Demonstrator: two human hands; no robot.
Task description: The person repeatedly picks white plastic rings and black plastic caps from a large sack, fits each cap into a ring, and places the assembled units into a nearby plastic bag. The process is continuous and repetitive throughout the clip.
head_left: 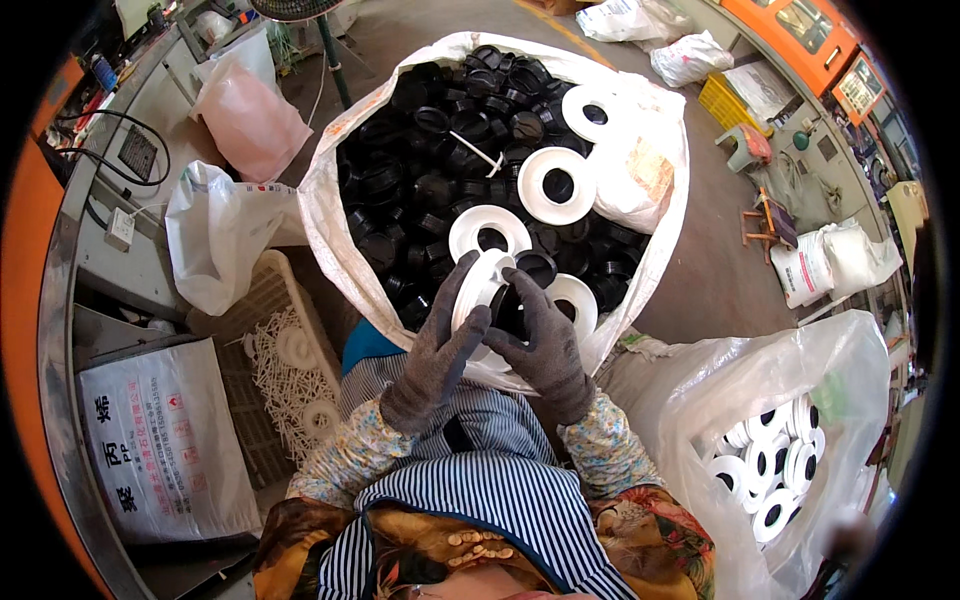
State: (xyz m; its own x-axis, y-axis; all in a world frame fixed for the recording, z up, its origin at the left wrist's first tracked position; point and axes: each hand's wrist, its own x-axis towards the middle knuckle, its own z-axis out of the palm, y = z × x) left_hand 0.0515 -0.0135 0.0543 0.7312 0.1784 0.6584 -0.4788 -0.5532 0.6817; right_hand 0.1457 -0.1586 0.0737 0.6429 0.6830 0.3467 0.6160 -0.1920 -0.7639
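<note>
My left hand (437, 350), in a grey work glove, grips a white flanged ring (478, 288) tilted on its edge. Its fingers lie along the outer side and the thumb is on the near side. My right hand (548, 345), gloved the same, curls round a black round cap (510, 312) pressed up against the ring; the glove partly hides it. Both hands are over the near rim of a large white woven sack (325, 215) full of black caps (432, 190). More white rings (553, 212) lie on the caps, along with a thin white T-shaped stick (478, 153).
At right, a clear plastic bag (665, 400) holds several white rings with black centres (768, 462). A crate (245, 365) of white sticks and rings stands at left, beside a white printed sack (165, 440). A fan (295, 8), a yellow crate (728, 105) and a stool (770, 222) stand farther off.
</note>
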